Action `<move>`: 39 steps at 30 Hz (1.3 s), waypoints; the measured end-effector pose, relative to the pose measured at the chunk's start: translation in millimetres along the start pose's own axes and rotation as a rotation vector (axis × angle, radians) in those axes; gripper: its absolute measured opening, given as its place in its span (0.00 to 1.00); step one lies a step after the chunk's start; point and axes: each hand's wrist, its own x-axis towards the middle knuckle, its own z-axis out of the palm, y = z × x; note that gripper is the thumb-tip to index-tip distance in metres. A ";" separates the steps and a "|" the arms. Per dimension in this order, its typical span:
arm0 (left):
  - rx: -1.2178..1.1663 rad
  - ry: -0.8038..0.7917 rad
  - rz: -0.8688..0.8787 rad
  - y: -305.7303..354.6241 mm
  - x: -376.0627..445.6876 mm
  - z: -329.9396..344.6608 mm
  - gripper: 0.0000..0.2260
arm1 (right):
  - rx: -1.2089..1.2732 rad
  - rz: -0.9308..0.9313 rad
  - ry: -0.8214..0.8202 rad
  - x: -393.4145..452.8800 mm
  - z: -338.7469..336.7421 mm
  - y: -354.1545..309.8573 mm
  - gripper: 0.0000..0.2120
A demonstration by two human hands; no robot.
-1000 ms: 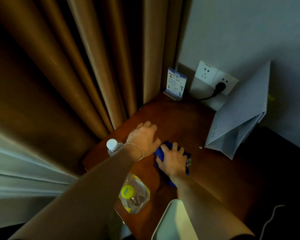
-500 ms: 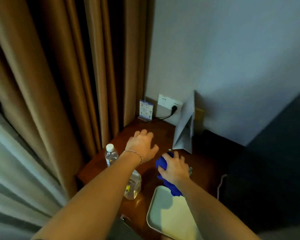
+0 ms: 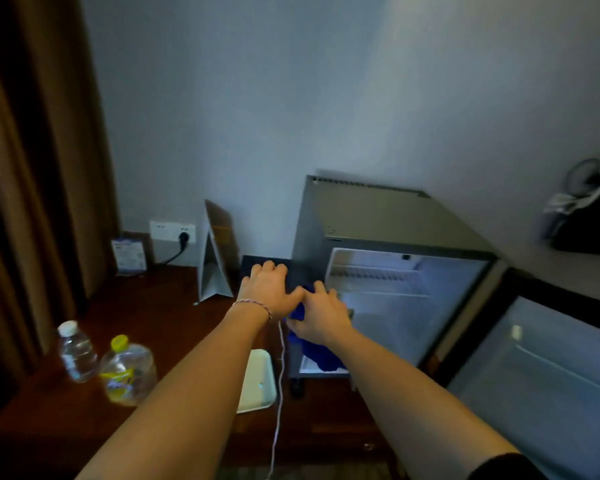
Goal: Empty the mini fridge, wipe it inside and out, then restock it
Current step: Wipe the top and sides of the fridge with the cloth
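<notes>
The grey mini fridge [image 3: 378,216] stands on the wooden table with its door [image 3: 541,379] swung open to the right. Its lit white inside [image 3: 399,299] shows a wire shelf and nothing else that I can make out. My right hand [image 3: 321,317] grips a blue cloth [image 3: 314,355] at the fridge's left front edge, and the cloth hangs down below the hand. Just left of it, my left hand [image 3: 269,287] has relaxed fingers and lies over a dark flat thing beside the fridge. A water bottle [image 3: 77,351] and a yellow-capped bottle [image 3: 127,372] stand at the table's left.
A white tray [image 3: 257,379] and a thin white cable [image 3: 279,393] lie under my arms. A folded white card [image 3: 215,268], a small sign [image 3: 129,254] and a wall socket [image 3: 172,232] with a plug are at the back. A curtain [image 3: 32,168] hangs left and a black bag [image 3: 589,216] sits right.
The view has swung right from the table corner to the open fridge. Both hands left the tabletop and moved to the fridge's left front, the right one carrying the blue cloth.
</notes>
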 end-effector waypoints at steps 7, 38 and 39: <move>-0.035 -0.025 0.187 122.4 -20.9 23.1 0.25 | 0.032 0.193 0.127 -98.4 -52.1 116.4 0.20; 0.063 0.029 0.744 675.9 -122.0 161.8 0.26 | -0.017 0.780 0.400 -483.6 -177.2 549.7 0.24; 0.064 0.031 0.736 687.5 -114.2 167.1 0.27 | -0.034 0.791 0.392 -481.2 -180.8 560.0 0.24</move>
